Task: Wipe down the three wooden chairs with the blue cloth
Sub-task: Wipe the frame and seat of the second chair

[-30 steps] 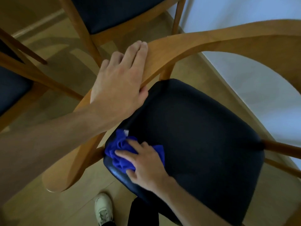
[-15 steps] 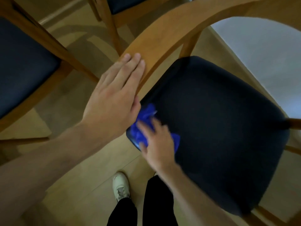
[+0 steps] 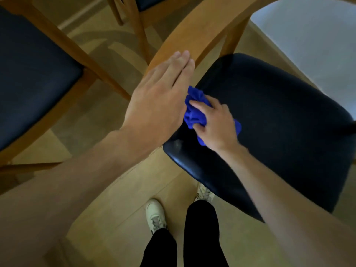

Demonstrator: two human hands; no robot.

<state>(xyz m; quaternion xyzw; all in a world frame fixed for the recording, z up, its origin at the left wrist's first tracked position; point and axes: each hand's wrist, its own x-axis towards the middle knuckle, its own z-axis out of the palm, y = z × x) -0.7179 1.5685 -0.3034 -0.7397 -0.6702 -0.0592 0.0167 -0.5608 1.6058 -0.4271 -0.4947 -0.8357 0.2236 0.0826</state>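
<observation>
A wooden chair with a dark padded seat (image 3: 279, 120) stands right in front of me, its curved wooden backrest (image 3: 194, 33) arching across the top. My left hand (image 3: 159, 101) rests flat on the backrest with straight fingers. My right hand (image 3: 213, 122) presses the crumpled blue cloth (image 3: 194, 108) onto the near left corner of the seat, fingers curled over it. A second chair with a dark seat (image 3: 32, 70) stands at the left. Part of a third chair (image 3: 140, 8) shows at the top.
My legs in black trousers (image 3: 200, 232) and white shoes (image 3: 155, 214) stand on the wooden floor just below the seat's edge. A pale wall (image 3: 312, 41) runs behind the chair at the upper right. A leg of the left chair (image 3: 92, 60) crosses the floor diagonally.
My right hand has slid the blue cloth along the seat's left edge toward the backrest. The view has shifted, so the chairs sit differently in frame. My left hand stays on the backrest.
</observation>
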